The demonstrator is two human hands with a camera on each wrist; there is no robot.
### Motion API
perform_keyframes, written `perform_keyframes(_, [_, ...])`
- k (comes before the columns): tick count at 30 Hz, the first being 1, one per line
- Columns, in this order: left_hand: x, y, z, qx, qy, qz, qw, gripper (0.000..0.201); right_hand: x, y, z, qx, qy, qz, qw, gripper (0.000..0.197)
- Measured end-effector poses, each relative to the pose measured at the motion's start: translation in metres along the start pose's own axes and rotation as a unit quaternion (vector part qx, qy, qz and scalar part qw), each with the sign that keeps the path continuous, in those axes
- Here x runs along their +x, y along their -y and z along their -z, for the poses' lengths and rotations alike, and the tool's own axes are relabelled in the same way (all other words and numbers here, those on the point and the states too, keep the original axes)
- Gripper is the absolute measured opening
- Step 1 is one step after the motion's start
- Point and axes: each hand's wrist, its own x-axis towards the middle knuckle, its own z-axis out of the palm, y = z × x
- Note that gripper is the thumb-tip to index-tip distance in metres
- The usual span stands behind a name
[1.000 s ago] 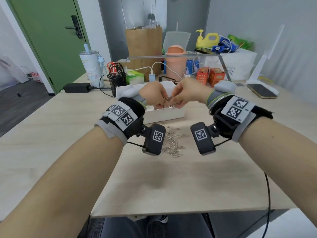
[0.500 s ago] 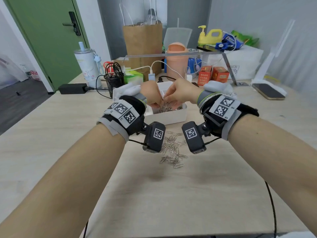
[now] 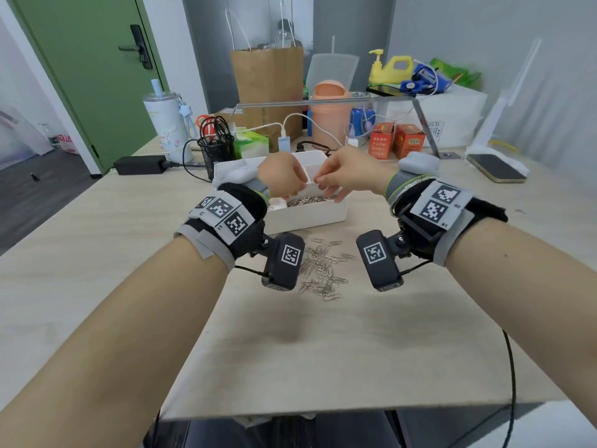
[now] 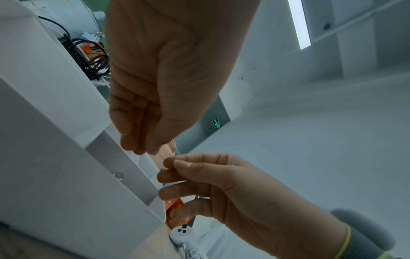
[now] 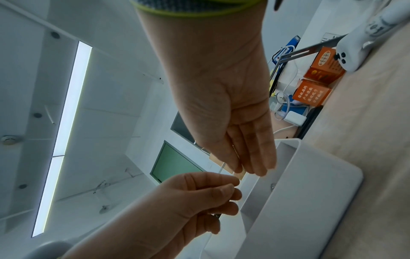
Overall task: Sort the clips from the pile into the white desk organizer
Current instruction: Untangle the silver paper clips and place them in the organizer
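Observation:
The white desk organizer (image 3: 310,221) stands mid-table, and its front compartment holds several paper clips (image 3: 310,200). A loose pile of clips (image 3: 323,270) lies on the table in front of it, between my wrists. Both hands hover close together over the organizer's divider. My left hand (image 3: 300,190) has its fingers curled and its thumb against the index finger (image 5: 230,191), with a small dark metal bit (image 5: 216,215) showing under them. My right hand (image 3: 319,181) pinches thumb to index (image 4: 168,168), with a small grey piece at the tips. The organizer wall (image 4: 55,157) is beside both hands.
Behind the organizer are a black mesh pen holder (image 3: 214,150), a power adapter (image 3: 139,165), a green tissue box (image 3: 250,145), orange boxes (image 3: 397,140) and charger cables. A phone (image 3: 496,168) lies at the right. The table's front edge (image 3: 355,409) is near my body.
Both hands dipped into the front compartment with clips, then rose and shifted back over the divider. More clips now lie in the compartment. The camera moved closer.

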Motion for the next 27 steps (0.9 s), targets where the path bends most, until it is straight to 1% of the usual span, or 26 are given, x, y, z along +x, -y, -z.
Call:
perform_keyframes(1, [-0.004, 0.0, -0.002, 0.004, 0.011, -0.017, 1.0, 0.018, -0.004, -0.002, 0.001, -0.009, -0.01, 0.005, 1.0, 0.02])
perform_keyframes(2, [-0.01, 0.001, -0.006, 0.003, 0.015, -0.041, 0.999, 0.021, -0.01, -0.004, 0.0, -0.02, -0.017, 0.01, 1.0, 0.019])
perform_keyframes(4, [-0.022, 0.004, -0.013, 0.016, 0.056, -0.06, 0.996, 0.026, -0.022, -0.008, -0.003, -0.045, -0.009, 0.012, 0.999, 0.018])
perform_keyframes(6, [-0.03, 0.008, -0.022, 0.109, 0.113, -0.056, 0.986, 0.035, -0.031, -0.015, -0.009, -0.086, 0.034, 0.001, 0.996, 0.02])
perform_keyframes(7, [-0.037, 0.008, -0.026, 0.18, 0.131, -0.052, 0.974, 0.04, -0.037, -0.017, -0.014, -0.119, 0.063, -0.007, 0.991, 0.023])
perform_keyframes(9, [-0.043, 0.011, -0.033, 0.283, 0.145, -0.051, 0.947, 0.047, -0.043, -0.021, -0.023, -0.196, 0.118, -0.022, 0.973, 0.033])
perform_keyframes(11, [-0.051, 0.012, -0.043, 0.338, 0.165, -0.058, 0.925, 0.043, -0.054, -0.02, -0.035, -0.26, 0.174, -0.022, 0.95, 0.044])
perform_keyframes(12, [-0.053, 0.013, -0.048, 0.355, 0.17, -0.062, 0.917, 0.042, -0.057, -0.02, -0.039, -0.269, 0.2, -0.023, 0.942, 0.048])
perform_keyframes(14, [-0.059, 0.012, -0.055, 0.372, 0.169, -0.075, 0.91, 0.042, -0.062, -0.019, -0.044, -0.27, 0.232, -0.02, 0.934, 0.048])
perform_keyframes(17, [-0.07, 0.011, -0.051, 0.355, 0.18, -0.085, 0.913, 0.043, -0.072, -0.017, -0.044, -0.257, 0.253, -0.007, 0.932, 0.046])
perform_keyframes(19, [-0.075, 0.011, -0.046, 0.306, 0.196, -0.084, 0.928, 0.043, -0.082, -0.013, -0.041, -0.241, 0.253, 0.001, 0.937, 0.044])
perform_keyframes(20, [-0.076, 0.013, -0.045, 0.272, 0.201, -0.08, 0.938, 0.048, -0.086, -0.011, -0.04, -0.237, 0.238, 0.004, 0.942, 0.044])
perform_keyframes(22, [-0.076, 0.017, -0.042, 0.222, 0.197, -0.072, 0.952, 0.065, -0.092, -0.01, -0.034, -0.229, 0.18, 0.014, 0.956, 0.045])
perform_keyframes(24, [-0.075, 0.022, -0.039, 0.228, 0.174, -0.064, 0.956, 0.082, -0.093, -0.011, -0.029, -0.218, 0.123, 0.006, 0.968, 0.05])
perform_keyframes(25, [-0.075, 0.024, -0.039, 0.251, 0.162, -0.057, 0.953, 0.09, -0.095, -0.012, -0.028, -0.214, 0.11, -0.009, 0.971, 0.055])
perform_keyframes(27, [-0.076, 0.027, -0.041, 0.303, 0.141, -0.035, 0.942, 0.1, -0.097, -0.016, -0.029, -0.193, 0.118, -0.064, 0.972, 0.069])
